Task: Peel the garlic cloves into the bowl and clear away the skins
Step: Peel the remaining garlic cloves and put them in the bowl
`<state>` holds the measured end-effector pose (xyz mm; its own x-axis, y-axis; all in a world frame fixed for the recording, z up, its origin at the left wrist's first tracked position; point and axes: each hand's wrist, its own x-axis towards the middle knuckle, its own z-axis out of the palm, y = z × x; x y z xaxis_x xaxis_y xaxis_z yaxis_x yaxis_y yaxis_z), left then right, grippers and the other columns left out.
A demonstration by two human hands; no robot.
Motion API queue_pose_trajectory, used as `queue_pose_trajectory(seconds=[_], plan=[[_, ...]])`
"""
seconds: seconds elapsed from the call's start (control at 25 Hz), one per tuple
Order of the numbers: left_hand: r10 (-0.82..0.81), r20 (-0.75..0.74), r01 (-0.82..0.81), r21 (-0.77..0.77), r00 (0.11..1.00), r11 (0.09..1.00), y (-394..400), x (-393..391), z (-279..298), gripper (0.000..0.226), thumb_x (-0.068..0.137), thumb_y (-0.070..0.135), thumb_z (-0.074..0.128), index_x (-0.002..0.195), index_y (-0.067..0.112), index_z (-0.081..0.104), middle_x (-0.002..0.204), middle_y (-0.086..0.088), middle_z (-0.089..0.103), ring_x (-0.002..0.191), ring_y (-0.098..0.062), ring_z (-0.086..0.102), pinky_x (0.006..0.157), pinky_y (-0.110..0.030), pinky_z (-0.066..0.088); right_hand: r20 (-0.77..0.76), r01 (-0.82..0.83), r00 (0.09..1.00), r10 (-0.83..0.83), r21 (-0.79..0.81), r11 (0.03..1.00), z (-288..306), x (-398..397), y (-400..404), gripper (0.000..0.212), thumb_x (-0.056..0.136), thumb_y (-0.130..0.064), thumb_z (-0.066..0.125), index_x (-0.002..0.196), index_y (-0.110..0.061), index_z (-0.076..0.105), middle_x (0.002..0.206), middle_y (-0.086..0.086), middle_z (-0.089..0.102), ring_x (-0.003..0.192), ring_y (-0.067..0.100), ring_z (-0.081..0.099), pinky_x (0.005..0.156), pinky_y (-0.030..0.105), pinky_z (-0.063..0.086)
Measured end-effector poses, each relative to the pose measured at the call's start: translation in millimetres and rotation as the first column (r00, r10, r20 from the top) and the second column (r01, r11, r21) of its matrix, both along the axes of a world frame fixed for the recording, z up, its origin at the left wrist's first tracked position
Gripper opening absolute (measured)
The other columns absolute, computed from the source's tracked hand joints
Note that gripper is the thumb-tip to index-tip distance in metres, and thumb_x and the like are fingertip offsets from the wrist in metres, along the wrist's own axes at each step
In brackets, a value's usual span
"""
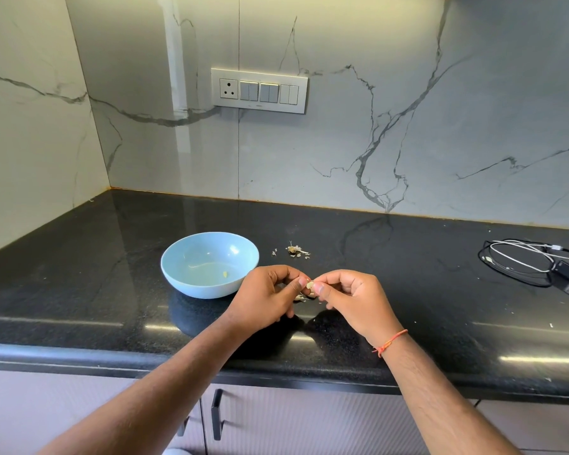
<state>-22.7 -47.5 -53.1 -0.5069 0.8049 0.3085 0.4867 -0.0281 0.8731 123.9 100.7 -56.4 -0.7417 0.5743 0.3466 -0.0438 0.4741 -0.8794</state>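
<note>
A small pale garlic clove is pinched between the fingertips of both hands, just above the black counter. My left hand holds it from the left with thumb and curled fingers; my right hand pinches it from the right. A light blue bowl stands left of the hands, with a small pale piece inside. A few bits of skin lie on the counter under the fingers. A little heap of garlic skins and a root end lies behind the hands.
The black counter ends at a rounded front edge with cabinet doors below. White and black cables with a dark adapter lie at the far right. A switch panel is on the marble wall.
</note>
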Motion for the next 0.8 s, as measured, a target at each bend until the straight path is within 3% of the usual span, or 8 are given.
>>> queue_pose_trajectory(seconds=[0.2, 0.36, 0.48, 0.56, 0.68, 0.8], plan=[[0.011, -0.048, -0.013, -0.025, 0.999, 1.0, 0, 3, 0, 0.018, 0.108, 0.029, 0.063, 0.097, 0.021, 0.075, 0.067, 0.021, 0.073, 0.048, -0.005, 0.064, 0.053, -0.016, 0.049, -0.007, -0.058, 0.998, 0.058, -0.054, 0.997, 2, 1, -1, 0.009, 0.094, -0.011, 0.079, 0.096, -0.017, 0.085, 0.088, 0.004, 0.084, 0.084, 0.029, 0.076, 0.066, 0.028, 0.061], [0.08, -0.163, -0.097, -0.1, 0.983, 0.99, 1, 9, 10, 0.02, 0.109, 0.029, 0.059, 0.094, 0.024, 0.072, 0.065, 0.018, 0.072, 0.05, -0.003, 0.064, 0.056, -0.017, 0.049, -0.028, -0.05, 0.998, 0.048, -0.103, 0.993, 4, 2, 0, 0.012, 0.095, -0.008, 0.077, 0.096, -0.017, 0.085, 0.083, 0.005, 0.082, 0.073, 0.01, 0.073, 0.064, 0.024, 0.058], [0.155, -0.465, -0.217, -0.083, 0.871, 0.973, 21, -2, 35, 0.022, 0.107, 0.029, 0.06, 0.096, 0.02, 0.076, 0.084, 0.006, 0.078, 0.072, -0.015, 0.07, 0.07, -0.029, 0.055, -0.056, -0.006, 0.998, -0.001, -0.136, 0.991, 4, 1, 2, 0.013, 0.095, -0.008, 0.077, 0.095, -0.019, 0.084, 0.081, 0.005, 0.081, 0.073, 0.008, 0.072, 0.062, 0.024, 0.059], [0.097, -0.641, -0.266, -0.171, 0.761, 0.949, 50, -25, 55, 0.017, 0.103, 0.022, 0.062, 0.097, 0.018, 0.077, 0.09, -0.001, 0.078, 0.084, -0.026, 0.072, 0.074, -0.033, 0.058, -0.077, 0.023, 0.996, -0.034, -0.146, 0.989, 3, -1, 5, 0.013, 0.095, -0.008, 0.077, 0.094, -0.02, 0.084, 0.083, 0.004, 0.081, 0.074, 0.007, 0.071, 0.06, 0.025, 0.059], [-0.069, -0.755, -0.358, -0.387, 0.653, 0.85, 87, -61, 70, 0.02, 0.095, 0.011, 0.065, 0.106, 0.016, 0.081, 0.106, -0.007, 0.079, 0.097, -0.034, 0.074, 0.083, -0.042, 0.064, -0.086, 0.031, 0.995, -0.043, -0.137, 0.99, -1, -3, 7, 0.014, 0.095, -0.008, 0.077, 0.094, -0.02, 0.084, 0.08, 0.003, 0.081, 0.071, 0.005, 0.069, 0.056, 0.025, 0.056], [-0.083, -0.778, -0.41, -0.414, 0.622, 0.813, 105, -76, 67, 0.018, 0.086, 0.008, 0.07, 0.093, 0.018, 0.084, 0.098, -0.005, 0.08, 0.089, -0.033, 0.077, 0.078, -0.043, 0.066, -0.08, 0.043, 0.995, -0.054, -0.135, 0.99, -3, -5, 10, 0.012, 0.094, -0.01, 0.078, 0.094, -0.02, 0.084, 0.075, 0.0, 0.078, 0.07, 0.006, 0.066, 0.055, 0.026, 0.054]])
